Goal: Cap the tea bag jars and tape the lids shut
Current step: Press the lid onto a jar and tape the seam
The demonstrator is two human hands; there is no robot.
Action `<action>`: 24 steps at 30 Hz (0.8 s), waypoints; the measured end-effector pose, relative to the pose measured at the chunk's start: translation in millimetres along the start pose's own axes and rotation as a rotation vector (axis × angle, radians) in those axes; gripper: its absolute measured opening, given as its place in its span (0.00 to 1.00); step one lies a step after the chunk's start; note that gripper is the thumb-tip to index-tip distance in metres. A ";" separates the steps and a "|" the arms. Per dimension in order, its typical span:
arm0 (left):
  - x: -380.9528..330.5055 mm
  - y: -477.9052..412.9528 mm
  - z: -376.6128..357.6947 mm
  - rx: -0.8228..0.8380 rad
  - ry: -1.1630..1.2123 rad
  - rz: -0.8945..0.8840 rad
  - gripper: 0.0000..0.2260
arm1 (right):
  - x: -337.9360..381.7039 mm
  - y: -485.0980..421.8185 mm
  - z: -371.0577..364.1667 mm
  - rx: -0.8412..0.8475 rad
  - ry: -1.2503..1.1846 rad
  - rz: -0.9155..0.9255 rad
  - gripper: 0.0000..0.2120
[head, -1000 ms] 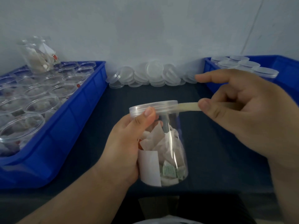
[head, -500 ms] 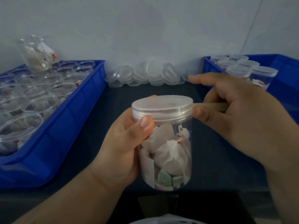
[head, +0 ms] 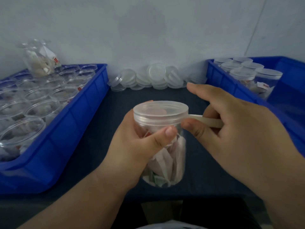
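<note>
Left fingers (head: pixel 165 134) wrap upright jar (head: pixel 170 159), lid (head: pixel 160 111) up | right fingers (head: pixel 193 128) pinch tape (head: pixel 210 121), lying level

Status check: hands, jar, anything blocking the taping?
Left hand grips capped tea bag jar. Right hand pinches tape strip, strip running off the lid rim. Nothing blocking around the jar.

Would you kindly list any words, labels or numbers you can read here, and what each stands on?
No text is readable.
Red-marked tags in the stacked jar on the left and the capped jars on the right: too blurred.
Green packet in the held jar: print blurred.
Lid and tape strip: no marking visible.
</note>
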State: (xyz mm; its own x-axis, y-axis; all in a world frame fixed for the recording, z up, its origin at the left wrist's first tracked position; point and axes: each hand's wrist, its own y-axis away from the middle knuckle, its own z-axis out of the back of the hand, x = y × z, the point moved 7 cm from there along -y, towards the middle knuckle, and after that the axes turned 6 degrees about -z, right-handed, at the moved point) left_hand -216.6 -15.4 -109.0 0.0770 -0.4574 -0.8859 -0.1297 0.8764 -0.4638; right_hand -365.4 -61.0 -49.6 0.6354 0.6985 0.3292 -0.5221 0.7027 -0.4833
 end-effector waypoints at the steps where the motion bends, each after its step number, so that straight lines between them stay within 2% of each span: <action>1: 0.1 0.4 0.9 -0.028 0.018 0.021 0.14 | -1.6 -0.2 -0.2 0.018 -0.032 -0.018 0.31; 4: 6.5 4.9 4.7 -0.085 0.129 0.123 0.09 | -11.4 -4.2 0.8 0.094 -0.191 -0.056 0.30; 6: 11.3 7.4 5.4 -0.078 0.204 0.184 0.10 | -17.7 -8.0 6.4 0.089 -0.283 -0.039 0.26; 9: 20.9 11.2 3.6 -0.071 0.329 0.298 0.22 | -24.7 -10.1 12.1 0.087 -0.391 -0.015 0.20; 11: 25.9 13.2 -1.1 -0.050 0.462 0.359 0.35 | -27.7 -10.6 11.9 0.087 -0.414 -0.009 0.19; 12: 25.9 12.9 -4.0 -0.025 0.513 0.359 0.36 | -28.2 -10.7 11.2 0.076 -0.410 -0.007 0.20; 17: 18.0 12.6 -13.9 0.089 0.556 0.281 0.26 | -25.4 -9.5 5.6 -0.015 -0.335 0.019 0.23; 24: 16.7 8.9 -7.1 0.063 0.505 0.267 0.31 | -21.4 -11.7 -8.7 0.026 -0.296 0.018 0.25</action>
State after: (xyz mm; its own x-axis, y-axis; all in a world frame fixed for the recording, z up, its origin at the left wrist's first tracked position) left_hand -223.5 -16.3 -127.9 -0.4336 -0.2204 -0.8737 -0.0190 0.9717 -0.2356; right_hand -368.0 -85.2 -58.0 0.4346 0.7170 0.5450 -0.5487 0.6907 -0.4711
